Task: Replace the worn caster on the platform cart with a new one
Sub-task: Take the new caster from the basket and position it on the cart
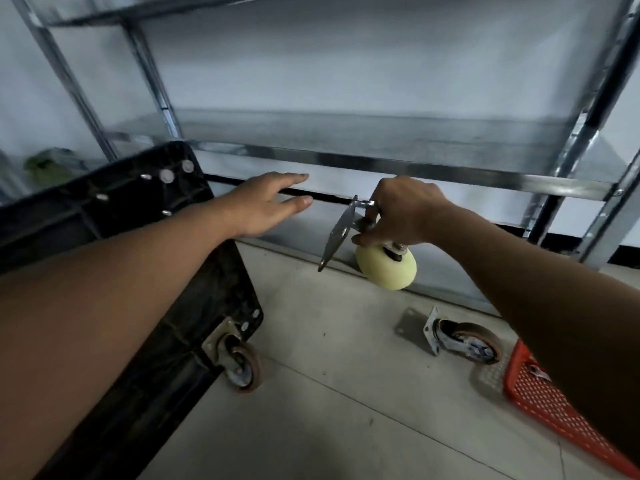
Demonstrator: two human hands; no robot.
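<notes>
My right hand (405,213) is curled around the metal fork of the new caster (386,268), holding it in the air in front of the metal shelf rack (381,164). Its pale yellow wheel hangs below my fingers, and its flat mounting plate (337,233) tilts off to the left. My left hand (266,202) is open with the fingers straight and close together and holds nothing. It reaches out palm down over the right edge of the cart (104,209).

The black cart lies on the left with its ribbed underside facing me. Several bolt ends (166,176) stick out at its far corner. A brown-wheeled caster (239,362) is fixed at its near right corner.

The worn caster (464,341) lies on its side on the floor (346,393) to the right, below my right forearm, with its plate turned to the left. It sits just beside a red mesh basket (540,393) on the near right.
</notes>
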